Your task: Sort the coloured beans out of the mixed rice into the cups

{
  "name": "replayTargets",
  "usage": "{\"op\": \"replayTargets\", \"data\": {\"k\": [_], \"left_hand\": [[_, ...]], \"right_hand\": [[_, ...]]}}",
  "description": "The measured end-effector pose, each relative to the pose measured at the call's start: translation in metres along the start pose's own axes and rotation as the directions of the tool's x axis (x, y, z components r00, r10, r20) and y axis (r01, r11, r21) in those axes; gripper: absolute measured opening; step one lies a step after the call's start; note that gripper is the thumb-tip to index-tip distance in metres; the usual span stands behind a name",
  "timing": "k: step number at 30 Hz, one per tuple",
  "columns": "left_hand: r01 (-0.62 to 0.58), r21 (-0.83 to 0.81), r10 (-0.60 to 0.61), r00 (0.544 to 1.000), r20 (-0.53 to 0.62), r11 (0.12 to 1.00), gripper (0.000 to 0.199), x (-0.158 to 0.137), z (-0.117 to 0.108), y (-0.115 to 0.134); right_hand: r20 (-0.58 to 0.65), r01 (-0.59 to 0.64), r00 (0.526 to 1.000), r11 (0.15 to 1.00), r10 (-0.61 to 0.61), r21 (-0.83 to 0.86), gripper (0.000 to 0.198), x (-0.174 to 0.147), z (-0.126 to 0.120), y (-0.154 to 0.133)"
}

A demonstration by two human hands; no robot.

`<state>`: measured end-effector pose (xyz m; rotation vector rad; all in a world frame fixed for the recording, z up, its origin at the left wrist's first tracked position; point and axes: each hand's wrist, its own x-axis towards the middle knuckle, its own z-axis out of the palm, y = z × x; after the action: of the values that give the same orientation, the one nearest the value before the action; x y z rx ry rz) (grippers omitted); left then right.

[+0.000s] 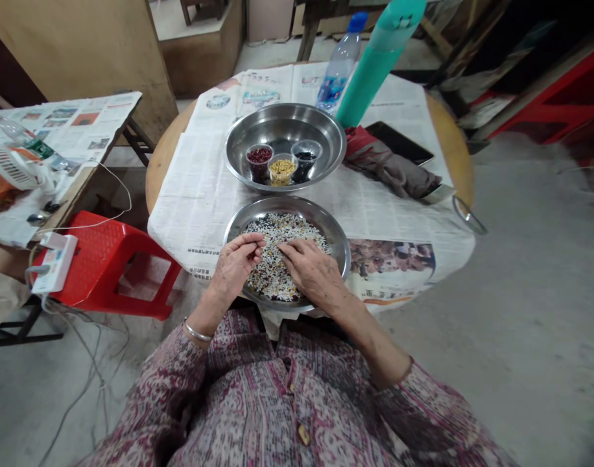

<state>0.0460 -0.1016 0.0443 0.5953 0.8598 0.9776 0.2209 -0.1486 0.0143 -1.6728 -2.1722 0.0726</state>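
Newspapered table [187,188]: half-curled hands [314,267], left [237,261] pinched, sit over mixed grains [276,275]

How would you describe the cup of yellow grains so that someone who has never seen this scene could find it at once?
On the newspaper-covered table, find the metal bowl just beyond the bowl of mixed grains. Three small clear cups sit inside it. Pick the middle cup: it alone holds yellow grains, while its neighbours hold dark red and black ones.

"Round table [455,146], far side?"

"Clear bottle [334,78], blue-capped, one; teal bottle [379,65], one, just beside it."

"Left?"

"Red stool [102,250], plastic, one; white power strip [56,269], one, at its edge."
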Motion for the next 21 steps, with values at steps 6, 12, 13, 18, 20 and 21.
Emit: {"op": "replayTargets", "data": {"k": [6, 12, 13, 18, 20, 21], "left_hand": [[0.003, -0.009, -0.003, 1.000, 0.003, 1.000, 0.014, 0.0008, -0.0010, -0.0003], [0.015, -0.023, -0.015, 1.000, 0.006, 1.000, 0.013, -0.0006, 0.0001, 0.0009], [0.020, -0.028, -0.020, 1.000, 0.010, 0.999, 0.013, -0.0013, 0.0005, 0.0015], [0.050, -0.076, -0.046, 0.998, 0.050, 0.996, 0.018, -0.0046, 0.0008, 0.0042], [0.063, -0.090, -0.057, 0.997, 0.060, 0.994, 0.020, -0.0051, 0.0000, 0.0045], [0.067, -0.094, -0.062, 0.996, 0.065, 0.993, 0.021, -0.0053, -0.0005, 0.0045]], "right_hand": [[0.056, 0.017, 0.998, 1.000, -0.018, 0.026, 0.021, 0.0028, 0.0003, 0.0016], [-0.046, -0.004, 0.999, 0.998, 0.006, 0.056, 0.016, -0.0002, -0.0020, 0.0028], [-0.057, 0.000, 0.998, 0.998, 0.004, 0.067, 0.016, -0.0006, -0.0020, 0.0032], [-0.103, 0.020, 0.995, 0.995, -0.011, 0.093, 0.017, -0.0027, 0.0009, 0.0052], [-0.114, 0.023, 0.993, 0.995, -0.012, 0.095, 0.019, -0.0033, 0.0024, 0.0056], [-0.118, 0.024, 0.993, 0.995, -0.012, 0.097, 0.020, -0.0035, 0.0031, 0.0056]]}}
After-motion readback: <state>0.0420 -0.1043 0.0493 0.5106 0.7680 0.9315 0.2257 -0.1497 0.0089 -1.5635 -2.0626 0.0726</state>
